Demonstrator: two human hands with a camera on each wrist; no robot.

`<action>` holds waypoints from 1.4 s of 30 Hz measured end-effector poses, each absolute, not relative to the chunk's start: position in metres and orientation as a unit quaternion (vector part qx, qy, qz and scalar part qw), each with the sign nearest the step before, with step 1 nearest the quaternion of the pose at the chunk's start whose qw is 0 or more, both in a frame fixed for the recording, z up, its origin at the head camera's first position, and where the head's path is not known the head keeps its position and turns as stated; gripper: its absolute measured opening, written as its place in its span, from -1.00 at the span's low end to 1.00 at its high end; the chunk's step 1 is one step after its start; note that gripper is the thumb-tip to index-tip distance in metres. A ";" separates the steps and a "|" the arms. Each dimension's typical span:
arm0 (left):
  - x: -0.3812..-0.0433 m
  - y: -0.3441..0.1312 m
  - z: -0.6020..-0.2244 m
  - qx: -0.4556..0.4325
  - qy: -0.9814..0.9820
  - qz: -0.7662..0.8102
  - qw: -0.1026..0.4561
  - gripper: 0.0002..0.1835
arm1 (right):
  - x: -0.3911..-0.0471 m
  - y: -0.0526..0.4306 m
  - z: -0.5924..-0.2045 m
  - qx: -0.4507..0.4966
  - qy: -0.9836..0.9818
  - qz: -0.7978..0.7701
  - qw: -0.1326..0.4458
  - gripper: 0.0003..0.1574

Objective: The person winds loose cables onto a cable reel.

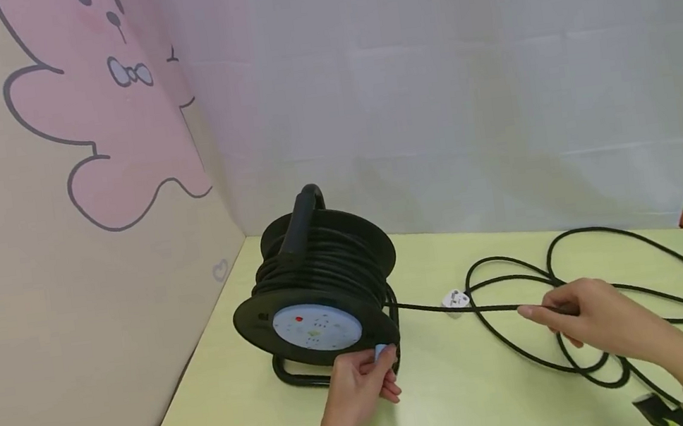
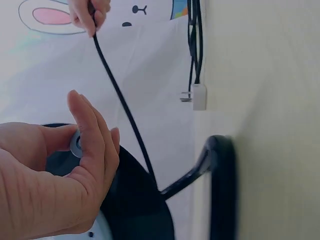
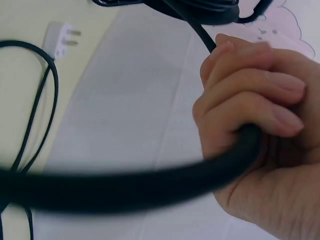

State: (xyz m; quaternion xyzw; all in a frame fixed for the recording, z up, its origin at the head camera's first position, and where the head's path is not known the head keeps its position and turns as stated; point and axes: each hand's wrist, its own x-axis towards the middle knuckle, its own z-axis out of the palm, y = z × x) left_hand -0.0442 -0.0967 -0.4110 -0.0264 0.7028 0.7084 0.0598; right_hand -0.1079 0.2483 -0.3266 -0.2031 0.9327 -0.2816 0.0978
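A black cable reel (image 1: 323, 272) stands on the table, wound with several turns of black cable. Its front disc carries a pale blue socket panel (image 1: 317, 327) with a red button. At the disc's lower right edge my left hand (image 1: 356, 382) pinches a small pale blue crank knob (image 1: 380, 352) between thumb and fingers. To the right, my right hand (image 1: 591, 317) grips the black cable (image 1: 430, 307), which runs taut from the reel into the fist. In the right wrist view the fingers curl round the cable (image 3: 125, 192), which loops out below them.
Loose cable loops (image 1: 518, 347) spread over the right of the yellow table (image 1: 454, 398). A white plug (image 1: 455, 299) lies behind the taut cable. Near the right forearm sits a black and green object (image 1: 660, 410). Pale walls stand behind and at the left.
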 end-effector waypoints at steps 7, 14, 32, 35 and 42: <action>-0.048 -0.119 -0.434 -0.060 0.723 0.686 0.051 -0.59 | -0.109 0.274 -0.318 -0.182 0.949 -0.258 0.005 -0.40; -0.048 -0.144 -0.443 -0.090 0.729 0.675 0.078 -0.57 | -0.109 0.294 -0.326 -0.172 0.948 -0.267 -0.036 -0.46; -0.039 -0.186 -0.445 -0.185 0.699 0.687 0.072 -0.56 | -0.106 0.319 -0.332 -0.167 0.938 -0.283 -0.107 -0.50; -0.037 -0.192 -0.444 -0.207 0.691 0.690 0.056 -0.57 | -0.105 0.323 -0.334 -0.168 0.933 -0.292 -0.128 -0.52; -0.034 -0.202 -0.442 -0.247 0.667 0.703 0.022 -0.63 | -0.104 0.337 -0.337 -0.142 0.936 -0.281 -0.158 -0.50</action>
